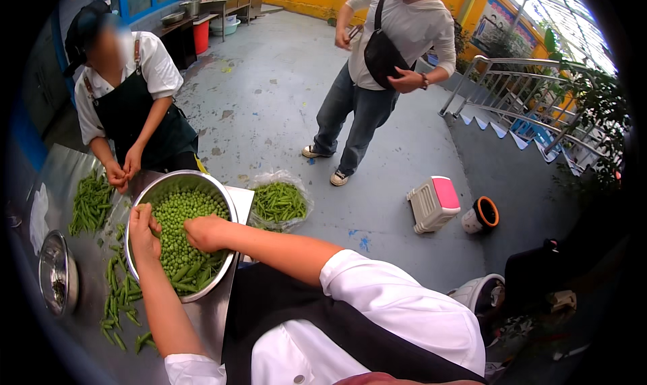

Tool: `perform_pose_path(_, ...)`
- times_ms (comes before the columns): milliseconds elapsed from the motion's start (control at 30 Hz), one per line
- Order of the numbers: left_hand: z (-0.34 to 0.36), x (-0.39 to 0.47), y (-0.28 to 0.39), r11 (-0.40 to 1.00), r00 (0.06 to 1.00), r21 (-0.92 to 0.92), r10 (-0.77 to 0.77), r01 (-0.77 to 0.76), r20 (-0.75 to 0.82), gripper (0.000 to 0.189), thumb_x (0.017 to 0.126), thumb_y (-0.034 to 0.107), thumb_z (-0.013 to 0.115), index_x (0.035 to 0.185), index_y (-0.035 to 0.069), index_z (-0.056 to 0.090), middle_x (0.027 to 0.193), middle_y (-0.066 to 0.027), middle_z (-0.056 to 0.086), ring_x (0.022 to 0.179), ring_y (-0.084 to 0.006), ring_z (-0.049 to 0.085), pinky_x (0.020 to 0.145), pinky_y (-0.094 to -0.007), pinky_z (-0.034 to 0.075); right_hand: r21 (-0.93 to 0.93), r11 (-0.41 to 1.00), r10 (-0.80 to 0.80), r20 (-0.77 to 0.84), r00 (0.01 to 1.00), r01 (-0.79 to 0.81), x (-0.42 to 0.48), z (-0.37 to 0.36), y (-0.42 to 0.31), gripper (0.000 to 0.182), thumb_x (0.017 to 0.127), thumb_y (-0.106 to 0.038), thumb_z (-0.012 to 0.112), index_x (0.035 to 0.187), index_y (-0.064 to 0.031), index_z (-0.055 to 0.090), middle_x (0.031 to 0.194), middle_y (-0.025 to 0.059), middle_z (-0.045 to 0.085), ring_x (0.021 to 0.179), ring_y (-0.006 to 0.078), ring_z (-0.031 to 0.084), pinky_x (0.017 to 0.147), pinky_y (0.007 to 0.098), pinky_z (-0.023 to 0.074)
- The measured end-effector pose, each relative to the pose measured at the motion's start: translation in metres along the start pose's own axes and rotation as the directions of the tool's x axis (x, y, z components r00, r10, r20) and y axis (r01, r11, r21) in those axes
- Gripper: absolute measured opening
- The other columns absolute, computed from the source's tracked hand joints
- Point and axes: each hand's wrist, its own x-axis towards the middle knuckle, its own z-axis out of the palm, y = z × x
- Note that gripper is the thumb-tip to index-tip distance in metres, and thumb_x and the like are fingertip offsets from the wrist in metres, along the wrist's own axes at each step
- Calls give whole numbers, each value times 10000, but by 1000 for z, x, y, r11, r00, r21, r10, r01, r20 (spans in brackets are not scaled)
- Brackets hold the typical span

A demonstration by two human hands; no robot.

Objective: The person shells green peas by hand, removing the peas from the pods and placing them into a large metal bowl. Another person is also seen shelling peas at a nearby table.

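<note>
A large stainless steel bowl (233, 195) full of shelled green peas (174, 223) stands at the table's edge before me. Unopened pea pods (194, 279) lie on the peas at the near side of the bowl. My left hand (145, 231) is over the bowl's left rim with its fingers curled. Over the peas, my right hand (206, 232) is bent inward, its fingertips mostly hidden. Whether either hand pinches a pod or a pea cannot be made out.
Loose pods (119, 294) and a pod pile (91, 203) lie on the metal table (194, 324), beside a smaller metal bowl (59, 274). A co-worker (136, 102) stands across; another person (374, 56) stands farther off. A plastic bag of pods (279, 203), a stool (434, 205) and a bin (480, 215) are rightward.
</note>
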Motion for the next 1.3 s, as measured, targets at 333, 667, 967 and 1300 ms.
perform_pose_path(333,15,-4,-3,995,994,38,-99,98,51,212,872,247,534,932,44,543,624,26,420,536,-65,386,453,-219,312,498,811,-181,-283,942,306,40,-21,-9,358,791,-82,438,1131,29,420,863,253,562,799,410,545,693,425,441)
perform_pose_path(667,5,6,-5,984,989,98,-143,146,-42,161,868,220,539,815,73,504,630,26,410,525,-66,376,444,-220,315,141,946,-193,-480,856,292,44,13,3,371,865,-180,453,1193,-14,403,880,204,534,785,371,539,677,418,443)
perform_pose_path(967,9,4,-13,974,989,181,-126,137,-73,155,872,186,508,785,60,480,608,21,422,486,-65,363,433,-213,304,53,958,-236,-413,880,282,35,12,4,385,832,-137,471,1170,28,388,880,193,544,768,356,555,670,404,456)
perform_pose_path(1300,9,5,-20,968,989,215,141,-129,-40,89,837,73,490,763,47,447,619,15,444,486,-54,387,414,-203,297,283,908,-132,-508,851,310,35,14,-10,301,836,-129,451,1090,29,414,910,238,550,829,388,546,702,434,443)
